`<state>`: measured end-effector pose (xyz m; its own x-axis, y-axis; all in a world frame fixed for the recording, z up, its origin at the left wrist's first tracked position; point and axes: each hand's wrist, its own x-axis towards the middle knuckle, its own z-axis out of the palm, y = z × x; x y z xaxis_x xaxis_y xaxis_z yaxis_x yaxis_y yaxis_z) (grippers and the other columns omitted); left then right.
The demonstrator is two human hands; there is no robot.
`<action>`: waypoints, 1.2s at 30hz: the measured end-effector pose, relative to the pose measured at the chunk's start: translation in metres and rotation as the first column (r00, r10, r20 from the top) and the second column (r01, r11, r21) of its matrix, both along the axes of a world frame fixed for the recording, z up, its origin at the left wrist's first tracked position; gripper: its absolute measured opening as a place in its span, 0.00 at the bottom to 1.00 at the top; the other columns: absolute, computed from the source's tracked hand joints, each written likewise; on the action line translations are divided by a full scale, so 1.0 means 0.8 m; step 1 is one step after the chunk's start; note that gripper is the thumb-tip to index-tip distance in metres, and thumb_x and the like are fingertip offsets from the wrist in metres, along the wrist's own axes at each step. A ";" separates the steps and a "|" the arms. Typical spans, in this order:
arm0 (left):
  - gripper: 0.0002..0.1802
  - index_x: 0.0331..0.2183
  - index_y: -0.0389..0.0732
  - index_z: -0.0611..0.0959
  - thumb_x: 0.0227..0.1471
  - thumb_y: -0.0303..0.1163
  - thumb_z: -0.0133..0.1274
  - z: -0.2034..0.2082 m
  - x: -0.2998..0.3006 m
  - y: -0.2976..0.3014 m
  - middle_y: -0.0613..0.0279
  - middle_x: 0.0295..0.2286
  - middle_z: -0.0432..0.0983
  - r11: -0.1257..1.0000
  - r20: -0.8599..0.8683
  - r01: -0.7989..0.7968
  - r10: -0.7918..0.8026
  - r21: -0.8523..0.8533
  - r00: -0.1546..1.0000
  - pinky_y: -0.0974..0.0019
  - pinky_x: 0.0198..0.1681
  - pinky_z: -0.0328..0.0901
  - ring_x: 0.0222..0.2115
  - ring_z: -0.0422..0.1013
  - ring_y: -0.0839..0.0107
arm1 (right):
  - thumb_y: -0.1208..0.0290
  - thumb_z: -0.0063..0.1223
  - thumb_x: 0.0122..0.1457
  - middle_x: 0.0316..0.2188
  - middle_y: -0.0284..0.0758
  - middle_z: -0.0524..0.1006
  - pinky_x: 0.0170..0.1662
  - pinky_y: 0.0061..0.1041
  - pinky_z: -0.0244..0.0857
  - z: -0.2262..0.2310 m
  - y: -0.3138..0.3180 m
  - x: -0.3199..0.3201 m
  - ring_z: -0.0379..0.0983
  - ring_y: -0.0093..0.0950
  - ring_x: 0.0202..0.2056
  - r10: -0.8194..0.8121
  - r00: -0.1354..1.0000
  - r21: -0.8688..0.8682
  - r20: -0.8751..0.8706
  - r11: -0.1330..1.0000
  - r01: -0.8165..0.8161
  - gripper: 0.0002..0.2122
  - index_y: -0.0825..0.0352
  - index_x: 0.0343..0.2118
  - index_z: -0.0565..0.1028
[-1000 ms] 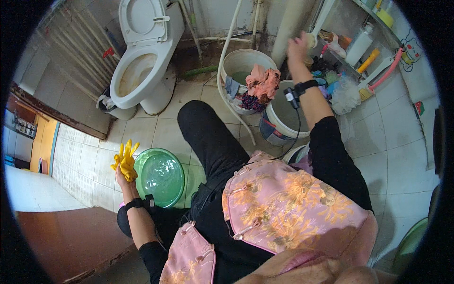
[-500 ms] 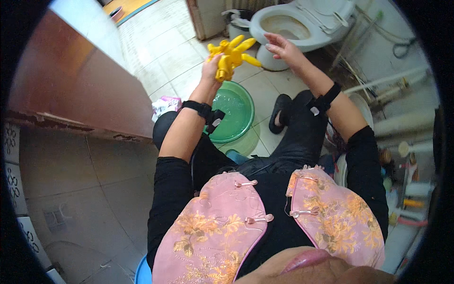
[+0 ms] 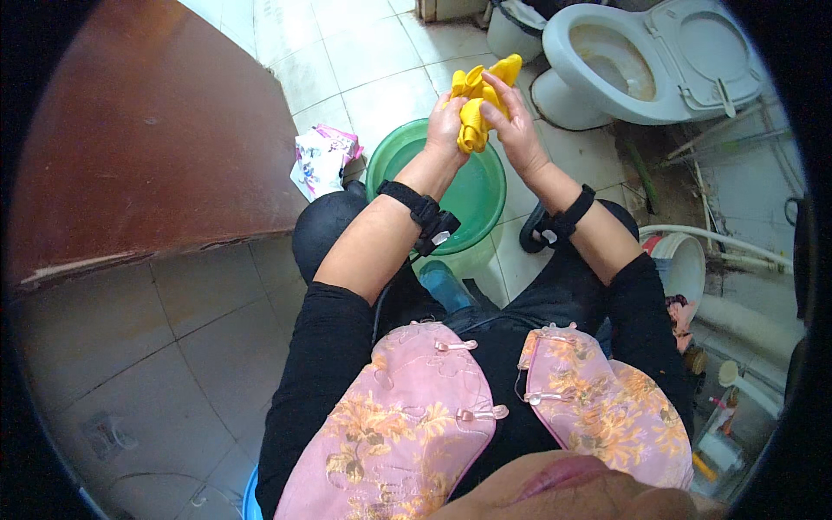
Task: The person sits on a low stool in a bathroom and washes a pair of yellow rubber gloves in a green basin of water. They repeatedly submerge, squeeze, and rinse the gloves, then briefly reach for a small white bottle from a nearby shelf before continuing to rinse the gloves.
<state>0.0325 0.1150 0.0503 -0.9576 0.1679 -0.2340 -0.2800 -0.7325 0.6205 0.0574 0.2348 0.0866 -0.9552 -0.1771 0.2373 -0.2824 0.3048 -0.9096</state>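
Observation:
A yellow rubber glove (image 3: 472,126) is bunched up between my two hands, above a green basin (image 3: 497,211) of water on the tiled floor. My left hand (image 3: 445,128) is closed around its near side. From the right, my right hand (image 3: 518,130) lies over the glove, fingers curved onto it and thumb against its lower end. Part of the glove sticks out beyond my right fingertips. My palms and the folds between them are hidden.
A pink and white plastic packet (image 3: 328,160) lies left of the basin, near a brown door (image 3: 147,147). The toilet (image 3: 598,65) and a bin (image 3: 513,33) stand at the far right. A bucket (image 3: 682,260) and a white hose (image 3: 732,236) are beside my right knee.
My right hand was apart with nothing in it and has come onto the glove. The glove's spread fingers are now gathered together. The view has shifted left.

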 end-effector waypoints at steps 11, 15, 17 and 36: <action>0.19 0.40 0.40 0.71 0.59 0.44 0.34 -0.011 -0.011 0.001 0.58 0.32 0.72 0.960 0.187 0.114 -0.165 0.256 0.969 0.62 0.36 0.67 0.32 0.71 0.67 | 0.56 0.50 0.52 0.43 0.39 0.70 0.53 0.34 0.53 -0.005 -0.040 -0.004 0.65 0.39 0.46 -0.017 0.924 0.171 -0.383 0.981 0.089 0.23 0.61 0.50 0.68; 0.19 0.39 0.40 0.72 0.60 0.44 0.34 -0.012 0.007 0.015 0.58 0.32 0.72 0.957 0.195 0.052 0.004 -0.284 0.981 0.63 0.36 0.67 0.32 0.71 0.68 | 0.62 0.49 0.54 0.37 0.37 0.74 0.50 0.31 0.57 -0.008 -0.037 -0.016 0.69 0.36 0.42 -0.113 0.948 0.051 -0.299 0.990 0.134 0.14 0.62 0.42 0.72; 0.19 0.39 0.40 0.72 0.60 0.44 0.34 -0.012 0.015 0.019 0.57 0.32 0.72 0.878 0.096 0.018 0.032 -0.478 0.995 0.64 0.35 0.67 0.32 0.70 0.69 | 0.67 0.47 0.58 0.33 0.35 0.75 0.42 0.26 0.64 -0.010 -0.041 -0.022 0.72 0.31 0.36 -0.199 0.970 -0.107 -0.139 0.977 0.185 0.10 0.64 0.39 0.73; 0.23 0.44 0.45 0.72 0.57 0.50 0.35 0.026 -0.018 -0.051 0.58 0.38 0.71 0.961 -0.006 0.187 -0.190 0.205 0.982 0.58 0.46 0.66 0.41 0.70 0.62 | 0.67 0.54 0.55 0.36 0.33 0.74 0.43 0.23 0.66 0.025 -0.064 0.001 0.72 0.27 0.38 -0.063 0.934 -0.142 -0.352 0.990 0.013 0.10 0.64 0.38 0.72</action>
